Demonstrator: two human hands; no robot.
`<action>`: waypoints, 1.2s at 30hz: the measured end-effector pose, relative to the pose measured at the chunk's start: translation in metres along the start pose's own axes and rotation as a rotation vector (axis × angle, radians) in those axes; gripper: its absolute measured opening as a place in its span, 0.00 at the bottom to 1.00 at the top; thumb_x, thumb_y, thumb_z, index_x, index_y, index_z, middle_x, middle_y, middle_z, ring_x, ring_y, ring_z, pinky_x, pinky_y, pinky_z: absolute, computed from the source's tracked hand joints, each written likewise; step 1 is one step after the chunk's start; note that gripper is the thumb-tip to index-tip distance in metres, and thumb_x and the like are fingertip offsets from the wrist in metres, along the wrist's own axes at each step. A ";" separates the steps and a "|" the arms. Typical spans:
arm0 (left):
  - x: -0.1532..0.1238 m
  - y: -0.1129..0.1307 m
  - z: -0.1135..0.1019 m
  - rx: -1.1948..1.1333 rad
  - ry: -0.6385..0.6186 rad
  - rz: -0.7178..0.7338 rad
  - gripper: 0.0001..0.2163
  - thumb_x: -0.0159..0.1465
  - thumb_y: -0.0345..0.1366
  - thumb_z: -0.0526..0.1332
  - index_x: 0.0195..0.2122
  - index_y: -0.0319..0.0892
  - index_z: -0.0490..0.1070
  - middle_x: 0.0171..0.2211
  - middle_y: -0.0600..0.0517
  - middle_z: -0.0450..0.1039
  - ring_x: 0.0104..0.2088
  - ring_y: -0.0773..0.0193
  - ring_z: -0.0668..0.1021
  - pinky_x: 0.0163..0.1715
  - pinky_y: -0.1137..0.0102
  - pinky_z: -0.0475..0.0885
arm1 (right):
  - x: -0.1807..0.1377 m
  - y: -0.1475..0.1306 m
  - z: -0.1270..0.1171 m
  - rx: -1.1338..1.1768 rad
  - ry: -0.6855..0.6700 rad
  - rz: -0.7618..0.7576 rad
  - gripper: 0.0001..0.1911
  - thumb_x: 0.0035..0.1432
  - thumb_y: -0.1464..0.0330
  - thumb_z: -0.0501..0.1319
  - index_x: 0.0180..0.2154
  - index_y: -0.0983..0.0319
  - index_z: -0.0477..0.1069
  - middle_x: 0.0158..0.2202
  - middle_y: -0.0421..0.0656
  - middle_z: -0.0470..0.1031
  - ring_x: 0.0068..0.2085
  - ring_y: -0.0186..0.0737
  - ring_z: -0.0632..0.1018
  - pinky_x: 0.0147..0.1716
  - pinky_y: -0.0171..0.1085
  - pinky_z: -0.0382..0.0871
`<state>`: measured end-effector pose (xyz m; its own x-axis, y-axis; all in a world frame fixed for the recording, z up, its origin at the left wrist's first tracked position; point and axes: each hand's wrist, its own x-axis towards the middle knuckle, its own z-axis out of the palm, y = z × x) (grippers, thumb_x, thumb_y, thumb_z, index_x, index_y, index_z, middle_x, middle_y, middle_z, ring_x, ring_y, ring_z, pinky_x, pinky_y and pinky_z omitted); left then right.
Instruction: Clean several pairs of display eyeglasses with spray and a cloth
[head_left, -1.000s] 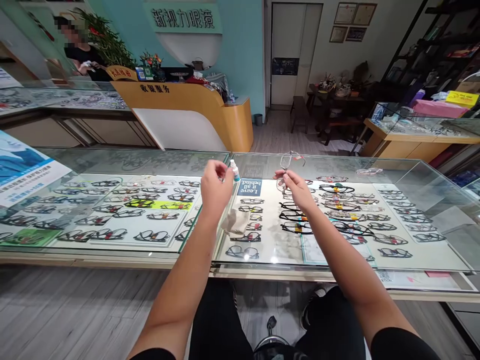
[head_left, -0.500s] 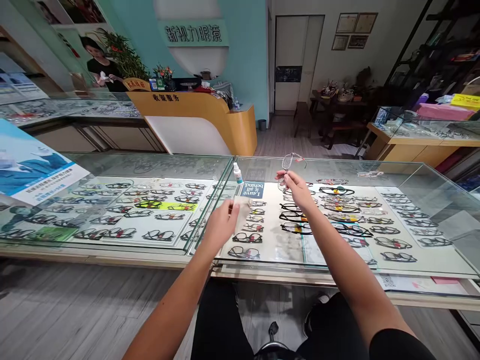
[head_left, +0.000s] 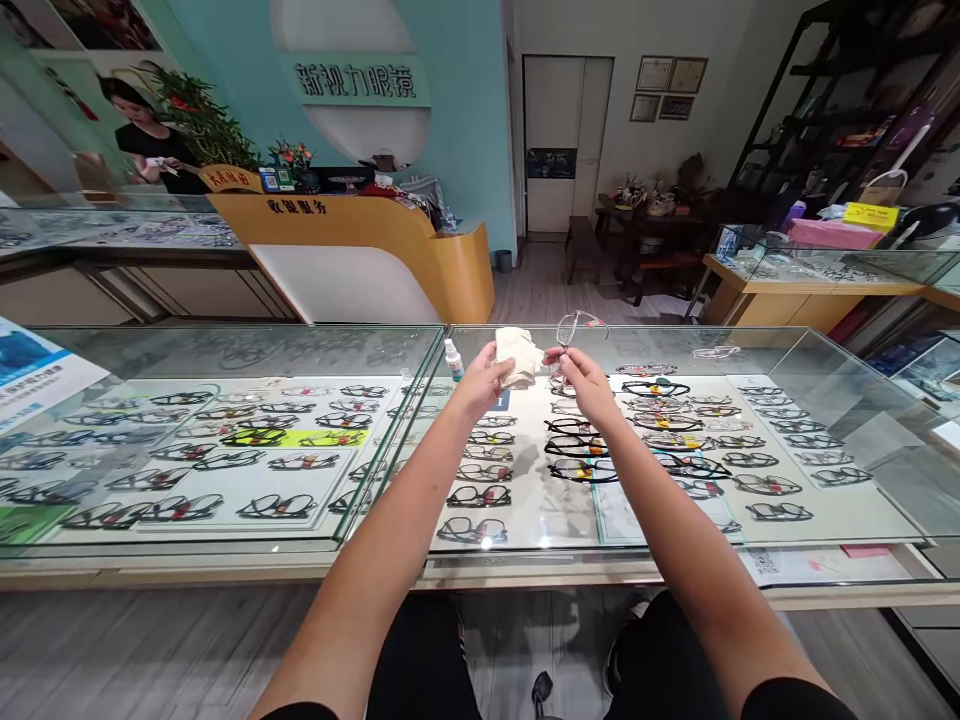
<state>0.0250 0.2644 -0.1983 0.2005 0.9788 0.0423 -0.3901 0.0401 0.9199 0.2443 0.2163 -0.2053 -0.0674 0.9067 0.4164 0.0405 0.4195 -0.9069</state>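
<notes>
A folded cream cloth (head_left: 516, 358) is pinched in my left hand (head_left: 482, 383), raised over the glass counter. Close to its right, my right hand (head_left: 587, 385) grips a pair of thin-framed eyeglasses (head_left: 568, 328), held on end with one lens above the fingers and a temple sticking out to the right. The cloth's right edge comes very near the right fingertips; whether it touches the frame I cannot tell. Left of my left hand, a small white spray bottle (head_left: 454, 360) stands upright on the counter. Part of a dark printed card (head_left: 501, 401) shows beneath my left hand.
Many eyeglasses lie in rows within the glass display case (head_left: 525, 555). Several dark frames (head_left: 577, 447) sit in a column near my right forearm. A yellow-fronted reception desk (head_left: 457, 265) stands beyond, with a person (head_left: 154, 140) behind the far-left counter.
My left hand has lifted the cloth up and to the right, close to the eyeglasses. My right hand still holds the frame in nearly the same pose. The camera view has shifted slightly.
</notes>
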 end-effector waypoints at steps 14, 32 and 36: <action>-0.013 -0.007 -0.002 0.035 -0.131 0.058 0.23 0.60 0.42 0.81 0.51 0.41 0.76 0.38 0.50 0.84 0.37 0.62 0.83 0.40 0.68 0.75 | -0.009 -0.011 0.004 -0.067 -0.268 0.024 0.26 0.70 0.43 0.65 0.44 0.58 0.86 0.44 0.45 0.87 0.50 0.48 0.80 0.53 0.44 0.69; -0.018 -0.006 0.007 0.154 -0.144 0.325 0.31 0.52 0.55 0.86 0.48 0.43 0.77 0.48 0.46 0.84 0.37 0.64 0.79 0.33 0.71 0.69 | -0.012 -0.021 0.010 -0.020 -0.386 0.044 0.29 0.70 0.40 0.64 0.38 0.58 0.84 0.40 0.45 0.83 0.40 0.42 0.75 0.45 0.41 0.68; -0.024 -0.004 0.012 0.139 -0.164 0.282 0.34 0.50 0.55 0.87 0.49 0.42 0.77 0.44 0.46 0.84 0.34 0.63 0.79 0.30 0.70 0.68 | -0.012 -0.019 0.011 -0.008 -0.429 0.040 0.31 0.69 0.38 0.64 0.36 0.58 0.83 0.36 0.44 0.81 0.40 0.43 0.74 0.44 0.41 0.68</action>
<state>0.0328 0.2379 -0.1982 0.2487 0.9016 0.3541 -0.3272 -0.2659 0.9068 0.2337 0.1971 -0.1935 -0.4743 0.8224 0.3142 0.0594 0.3860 -0.9206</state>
